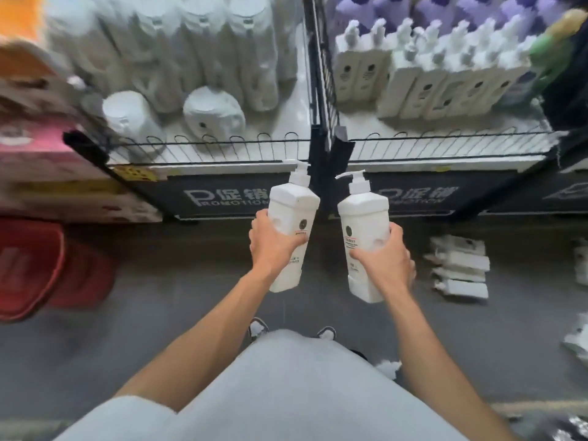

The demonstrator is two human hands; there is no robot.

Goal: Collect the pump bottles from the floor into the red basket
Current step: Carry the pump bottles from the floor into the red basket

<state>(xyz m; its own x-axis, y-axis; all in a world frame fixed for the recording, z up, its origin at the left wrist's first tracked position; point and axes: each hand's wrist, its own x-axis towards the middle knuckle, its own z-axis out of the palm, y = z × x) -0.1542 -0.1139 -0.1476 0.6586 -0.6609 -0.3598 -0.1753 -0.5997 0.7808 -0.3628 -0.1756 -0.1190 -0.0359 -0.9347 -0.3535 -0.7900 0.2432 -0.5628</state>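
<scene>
My left hand [270,246] grips a white pump bottle [294,214] around its middle, held upright above the grey floor. Beside it, my right hand [383,261] grips a second white pump bottle [362,224], also upright. The two bottles are a little apart in front of the shelf. The red basket [28,268] sits on the floor at the far left, blurred. Several more white pump bottles [459,270] lie in a pile on the floor to the right.
A black wire display shelf [206,148] with white packs and rows of pump bottles [445,81] stands straight ahead. Cardboard boxes [47,173] are stacked at the left above the basket. More white bottles [580,262] lie at the right edge.
</scene>
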